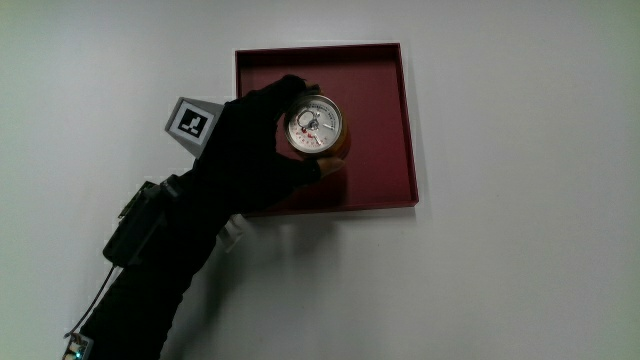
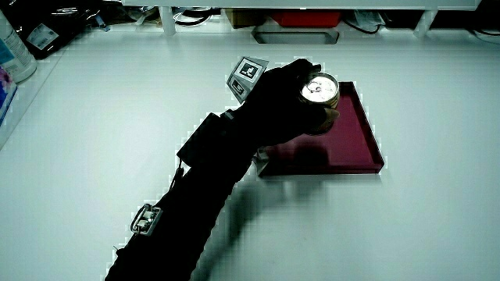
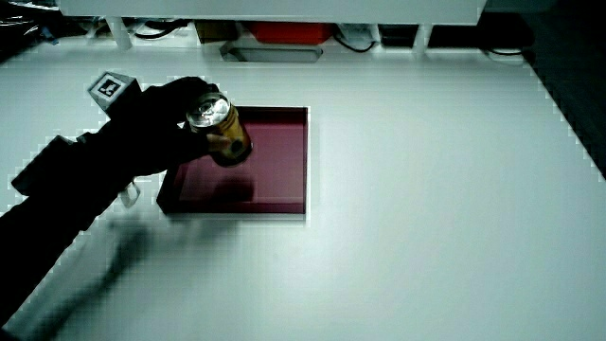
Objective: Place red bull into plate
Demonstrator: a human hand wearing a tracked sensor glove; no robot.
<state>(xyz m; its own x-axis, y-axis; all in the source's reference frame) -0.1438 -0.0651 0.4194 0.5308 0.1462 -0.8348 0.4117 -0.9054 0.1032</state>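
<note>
Main view counter: pale counter (image 1: 520, 280), only the plate is carried on it.
Plate: dark red square plate (image 1: 380, 90) with a low rim, lying flat; seen in both side views (image 2: 355, 144) (image 3: 279, 161).
Hand: gloved hand (image 1: 245, 150) is held over the plate's edge, grip clamped around the can's side.
Can: red bull can (image 1: 316, 127) is held upright above the plate; a shadow below it in a side view (image 3: 227, 128) suggests it is not yet set down.
Progress: pickup and carry judged done; lowering and release are left.
</note>
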